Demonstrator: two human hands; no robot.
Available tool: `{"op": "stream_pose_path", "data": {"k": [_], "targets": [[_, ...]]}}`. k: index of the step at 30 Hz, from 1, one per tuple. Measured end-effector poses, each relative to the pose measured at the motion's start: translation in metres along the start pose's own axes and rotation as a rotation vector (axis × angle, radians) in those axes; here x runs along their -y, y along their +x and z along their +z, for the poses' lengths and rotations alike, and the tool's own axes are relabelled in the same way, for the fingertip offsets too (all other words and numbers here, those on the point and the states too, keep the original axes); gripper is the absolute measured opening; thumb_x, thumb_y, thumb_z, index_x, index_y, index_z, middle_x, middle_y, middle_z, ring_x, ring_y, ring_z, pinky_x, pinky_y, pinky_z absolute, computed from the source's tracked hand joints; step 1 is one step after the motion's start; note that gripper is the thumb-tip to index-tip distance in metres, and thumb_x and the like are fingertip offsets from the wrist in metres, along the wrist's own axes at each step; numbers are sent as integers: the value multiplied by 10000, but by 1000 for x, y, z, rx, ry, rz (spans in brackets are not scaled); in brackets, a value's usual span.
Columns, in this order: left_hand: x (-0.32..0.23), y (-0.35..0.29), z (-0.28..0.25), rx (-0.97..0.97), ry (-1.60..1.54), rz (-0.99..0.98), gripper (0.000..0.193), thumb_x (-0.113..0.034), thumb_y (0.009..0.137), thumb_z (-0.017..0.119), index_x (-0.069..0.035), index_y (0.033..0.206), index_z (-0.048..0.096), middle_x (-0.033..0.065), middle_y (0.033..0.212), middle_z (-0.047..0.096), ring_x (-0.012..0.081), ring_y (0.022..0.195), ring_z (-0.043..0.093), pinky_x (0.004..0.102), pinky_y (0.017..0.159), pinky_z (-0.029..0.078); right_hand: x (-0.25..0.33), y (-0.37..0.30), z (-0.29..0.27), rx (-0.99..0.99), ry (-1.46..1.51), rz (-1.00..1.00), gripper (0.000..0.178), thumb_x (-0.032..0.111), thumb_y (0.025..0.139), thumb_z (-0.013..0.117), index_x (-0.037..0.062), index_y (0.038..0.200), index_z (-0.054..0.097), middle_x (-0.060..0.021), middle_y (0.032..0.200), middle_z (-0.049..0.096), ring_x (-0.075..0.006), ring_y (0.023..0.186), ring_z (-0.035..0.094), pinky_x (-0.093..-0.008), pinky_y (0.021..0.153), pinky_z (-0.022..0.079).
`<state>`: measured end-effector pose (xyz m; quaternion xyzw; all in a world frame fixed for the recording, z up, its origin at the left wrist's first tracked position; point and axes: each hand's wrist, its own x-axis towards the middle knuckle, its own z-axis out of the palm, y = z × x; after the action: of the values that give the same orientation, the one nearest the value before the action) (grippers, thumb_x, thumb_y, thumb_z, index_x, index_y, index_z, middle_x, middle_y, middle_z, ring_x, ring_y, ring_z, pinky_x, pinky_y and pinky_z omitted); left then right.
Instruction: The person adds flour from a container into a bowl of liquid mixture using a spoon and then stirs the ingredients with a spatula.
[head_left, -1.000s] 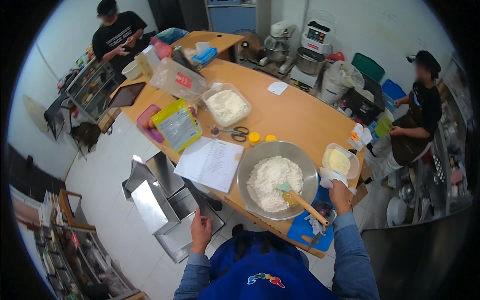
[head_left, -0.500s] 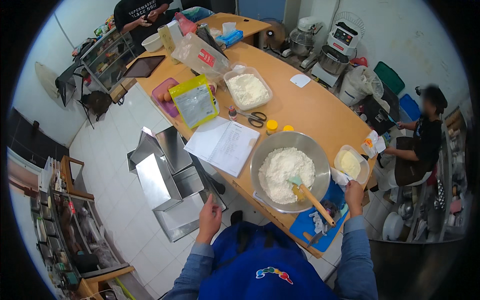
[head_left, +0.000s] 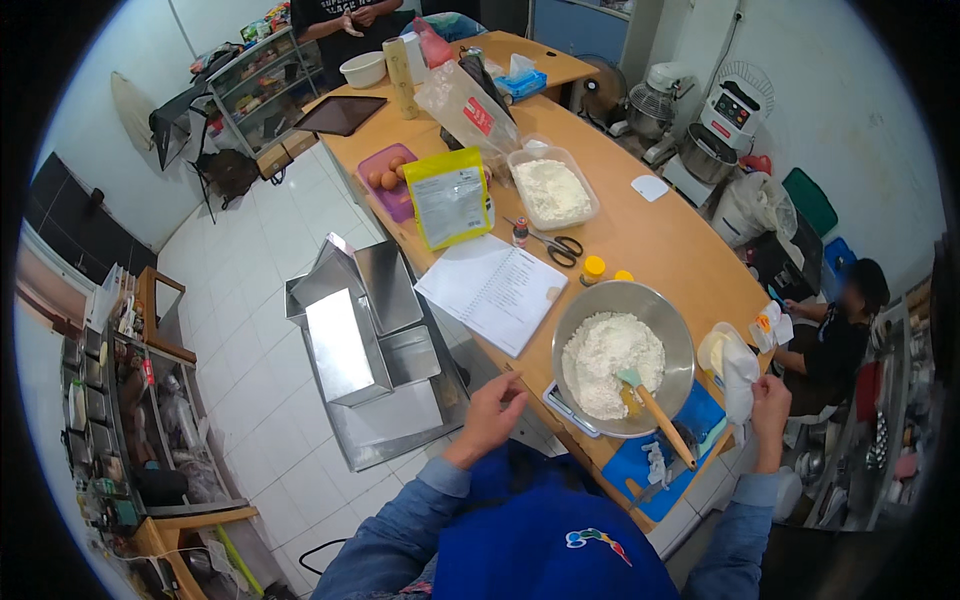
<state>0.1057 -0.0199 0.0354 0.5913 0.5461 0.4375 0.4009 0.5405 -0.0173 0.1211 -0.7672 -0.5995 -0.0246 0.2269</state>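
Note:
My right hand (head_left: pixel 770 408) is closed on a limp white sheet (head_left: pixel 740 378), cloth or paper, I cannot tell which. The sheet hangs beside a plastic tub of pale yellow spread (head_left: pixel 712 352) and partly covers it. With fingers apart and nothing visible in them, my left hand (head_left: pixel 492 415) hovers near the table's front edge. Between my hands stands a large steel bowl (head_left: pixel 681 345) on a scale (head_left: pixel 572 412), holding a mound of white flour (head_left: pixel 605 365). A spatula (head_left: pixel 666 424) with a teal head and wooden handle rests in the bowl, its handle over the rim.
A blue mat (head_left: pixel 688 488) lies under the bowl's near side. Beyond are an open notebook (head_left: pixel 495 290), scissors (head_left: pixel 563 250), a flour tub (head_left: pixel 553 192), a yellow pouch (head_left: pixel 448 200) and eggs (head_left: pixel 388 178). Metal pans (head_left: pixel 345 345) stand left. Two people are nearby.
My right hand has moved right, and the white sheet now hangs down from it. My left hand has come toward the table edge. The view has shifted, and the person at right sits lower.

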Motion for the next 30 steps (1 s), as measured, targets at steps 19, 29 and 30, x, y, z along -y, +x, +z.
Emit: {"op": "stream_pose_path", "data": {"k": [19, 29, 30], "targets": [[-96, 55, 71, 887, -1637, -761, 881, -741, 743, 275, -127, 1357, 126, 179, 1296, 316, 374, 1162, 381, 516, 893, 388, 209, -5, -18, 28, 429, -357, 63, 15, 693, 592, 1, 751, 574, -122, 649, 545, -235, 560, 536, -318, 500, 412], [-84, 74, 55, 656, -1712, -503, 922, -789, 703, 213, -98, 1307, 303, 151, 1309, 358, 324, 1191, 371, 515, 951, 330, 221, -30, 2, 28, 462, -459, 81, -10, 676, 591, 16, 752, 585, -122, 631, 535, -269, 533, 539, -318, 470, 410], [-83, 77, 54, 617, -1744, -530, 941, -792, 698, 217, -81, 1308, 296, 153, 1311, 357, 326, 1188, 376, 499, 959, 328, 220, -32, 3, 21, 461, -448, 81, -10, 676, 591, 16, 752, 585, -122, 631, 535, -269, 533, 539, -318, 470, 410]]}}
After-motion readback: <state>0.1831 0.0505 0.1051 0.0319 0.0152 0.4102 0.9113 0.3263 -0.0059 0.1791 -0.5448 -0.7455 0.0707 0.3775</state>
